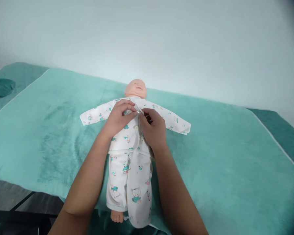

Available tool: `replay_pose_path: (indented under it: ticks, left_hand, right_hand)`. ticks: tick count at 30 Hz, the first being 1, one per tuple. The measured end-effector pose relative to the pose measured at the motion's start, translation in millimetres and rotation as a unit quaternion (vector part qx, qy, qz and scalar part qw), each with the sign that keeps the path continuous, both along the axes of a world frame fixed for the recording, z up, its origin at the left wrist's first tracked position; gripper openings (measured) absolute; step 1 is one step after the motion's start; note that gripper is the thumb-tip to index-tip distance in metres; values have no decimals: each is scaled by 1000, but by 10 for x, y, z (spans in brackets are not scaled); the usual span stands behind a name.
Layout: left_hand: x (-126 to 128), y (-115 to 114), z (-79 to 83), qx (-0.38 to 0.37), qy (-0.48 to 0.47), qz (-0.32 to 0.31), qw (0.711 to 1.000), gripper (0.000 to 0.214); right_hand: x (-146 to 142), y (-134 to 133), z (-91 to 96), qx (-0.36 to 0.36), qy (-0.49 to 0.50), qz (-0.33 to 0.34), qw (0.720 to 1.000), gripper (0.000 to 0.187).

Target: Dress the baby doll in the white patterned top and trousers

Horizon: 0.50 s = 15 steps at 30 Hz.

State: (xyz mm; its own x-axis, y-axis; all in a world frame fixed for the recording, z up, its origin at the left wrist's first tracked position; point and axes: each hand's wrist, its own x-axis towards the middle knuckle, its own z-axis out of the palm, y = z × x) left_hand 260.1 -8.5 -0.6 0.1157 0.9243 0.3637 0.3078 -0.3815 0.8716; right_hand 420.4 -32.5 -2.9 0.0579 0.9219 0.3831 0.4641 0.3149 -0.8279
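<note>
A baby doll [136, 88] lies on its back, dressed in a white printed shirt [127, 141] and matching trousers [137, 182]. On the shirt's chest, my left hand [120, 115] pinches the front opening near a small button, thumb and fingers closed on the fabric. Facing it, my right hand [155, 126] grips the other edge of the opening at the same spot. Lower down, a white button [136, 128] sits on the front edge. Both sleeves stretch out sideways, their cuffs covering the doll's hands. One bare foot [117, 216] shows below a trouser leg; the other is covered.
A teal cloth [225, 169] with white edging covers the bed under the doll. Behind it stands a pale wall [161, 39]. An oval opening [2, 87] is at the far left. Dark metal legs [22, 200] and grey floor show at the lower left.
</note>
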Motion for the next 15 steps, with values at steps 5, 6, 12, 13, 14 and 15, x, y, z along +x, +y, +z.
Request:
replay_pose_path:
  ticks: [5,6,12,13,14,15]
  left_hand:
    - [3,14,-8,-1,0,9,1000,6]
    - [2,17,-11,-4,-2,10,1000,6]
    - [-4,12,-19,-24,-24,10,999,6]
    - [-3,9,-14,-25,-23,11,999,6]
    - [-2,5,-9,-25,-22,12,999,6]
    - [-1,3,-3,-27,-20,12,999,7]
  right_hand:
    - [25,-1,-12,2,13,12,1000,16]
    - [29,-2,-9,3,10,13,1000,16]
    - [31,-28,30,14,-29,34,999,13]
    - [29,-34,37,11,-33,37,999,13]
    - [27,-40,44,5,-36,39,999,13]
    - [27,-45,50,-1,-39,41,998,13]
